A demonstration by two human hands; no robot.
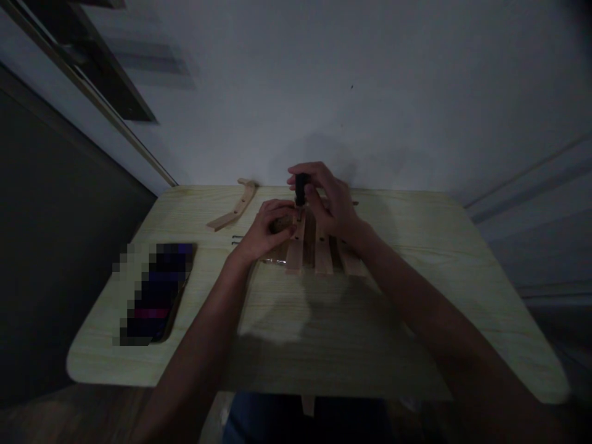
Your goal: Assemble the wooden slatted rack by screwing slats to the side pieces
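My right hand (330,194) is closed round the black handle (300,188) of what looks like a screwdriver. The tool stands upright with its lower end at the far part of the left wooden strip (296,250). Fingers and thumb of my left hand (271,231) grip that strip from its left side. Beside it, a middle wooden strip (324,256) and a right wooden strip (352,262) lie across a brown, shiny-edged piece (276,261). Dark holes show in the strips. My right hand and forearm hide some of their far ends.
A curved wooden hook piece (238,206) with holes lies at the back left of the table (296,333). Two thin metal pieces (236,239) lie left of my left hand. A phone (166,290) rests at the left. The white wall (393,111) stands behind the table.
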